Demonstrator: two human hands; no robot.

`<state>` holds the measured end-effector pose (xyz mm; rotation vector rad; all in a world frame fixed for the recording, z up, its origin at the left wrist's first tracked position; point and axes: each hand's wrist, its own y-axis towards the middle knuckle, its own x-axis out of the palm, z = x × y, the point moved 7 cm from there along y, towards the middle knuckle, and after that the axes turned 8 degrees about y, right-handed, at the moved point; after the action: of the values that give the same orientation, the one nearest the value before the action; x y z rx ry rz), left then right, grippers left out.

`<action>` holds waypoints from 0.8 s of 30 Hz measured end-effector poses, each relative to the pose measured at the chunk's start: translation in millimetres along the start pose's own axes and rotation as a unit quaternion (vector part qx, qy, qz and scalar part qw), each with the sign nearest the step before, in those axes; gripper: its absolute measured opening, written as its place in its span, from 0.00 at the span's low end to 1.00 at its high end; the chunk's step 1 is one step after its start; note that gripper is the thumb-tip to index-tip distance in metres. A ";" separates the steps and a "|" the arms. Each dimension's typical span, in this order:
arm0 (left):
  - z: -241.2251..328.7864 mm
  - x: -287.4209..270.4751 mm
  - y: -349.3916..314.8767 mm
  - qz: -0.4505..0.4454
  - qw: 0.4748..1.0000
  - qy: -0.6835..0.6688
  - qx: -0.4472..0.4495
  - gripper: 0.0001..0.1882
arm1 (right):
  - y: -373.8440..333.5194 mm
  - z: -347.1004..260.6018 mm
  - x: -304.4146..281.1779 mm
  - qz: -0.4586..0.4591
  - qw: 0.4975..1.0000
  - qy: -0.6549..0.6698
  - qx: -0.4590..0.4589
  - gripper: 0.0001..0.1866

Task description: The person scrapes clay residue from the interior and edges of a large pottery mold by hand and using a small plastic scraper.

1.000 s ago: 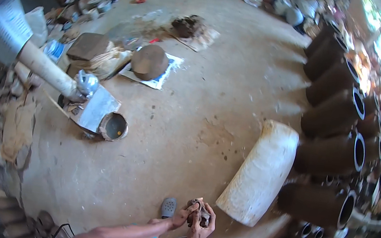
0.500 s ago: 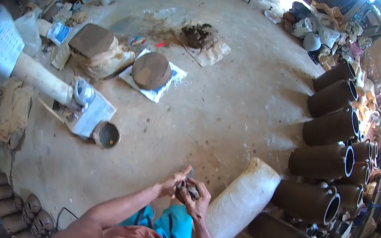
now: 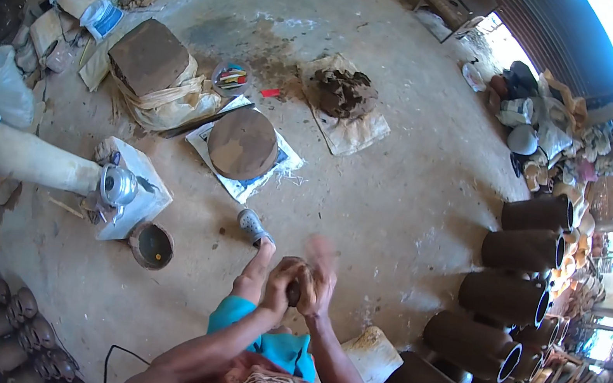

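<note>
Both hands are together in front of my body, around a dark lump of clay. My left hand curls round its left side with the fingers closed. Against the other side presses my right hand, its upper fingers smeared by motion. Much of the lump is hidden by the hands. Beyond them lies a thick round clay slab on a white and blue sheet.
Tall dark clay jars line the right, near a pale cylinder. Left are a large clay block, a bowl and a silver kettle on a board. A rough clay heap lies on sacking ahead.
My view has swung right and my left leg, with a grey clog, has come forward. The lump is now pressed between both hands, and the right hand's fingers are in quick motion.
</note>
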<state>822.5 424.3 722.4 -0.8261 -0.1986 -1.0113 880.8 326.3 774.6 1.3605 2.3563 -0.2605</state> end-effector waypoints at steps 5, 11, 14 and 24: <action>73.8 4.5 132.1 -0.076 0.995 -0.007 -0.058 0.25 | 152.6 -0.9 20.0 -0.021 0.991 0.006 0.131 0.49; 171.3 29.2 239.1 -0.212 0.939 -0.250 -0.104 0.53 | 322.4 -7.9 20.0 -0.072 0.992 0.098 0.033 0.37; 215.2 19.0 290.9 -0.162 0.982 -0.021 -0.098 0.48 | 422.5 -7.8 -2.4 0.007 0.998 -0.045 -0.043 0.31; 112.1 -275.1 424.2 0.296 0.938 0.097 -0.153 0.33 | 732.9 312.9 84.5 -0.265 0.814 -0.507 0.104 0.26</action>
<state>1042.3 798.7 440.0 -0.9819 0.3722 -0.5476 1553.0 653.4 485.6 0.3522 1.6892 -1.1159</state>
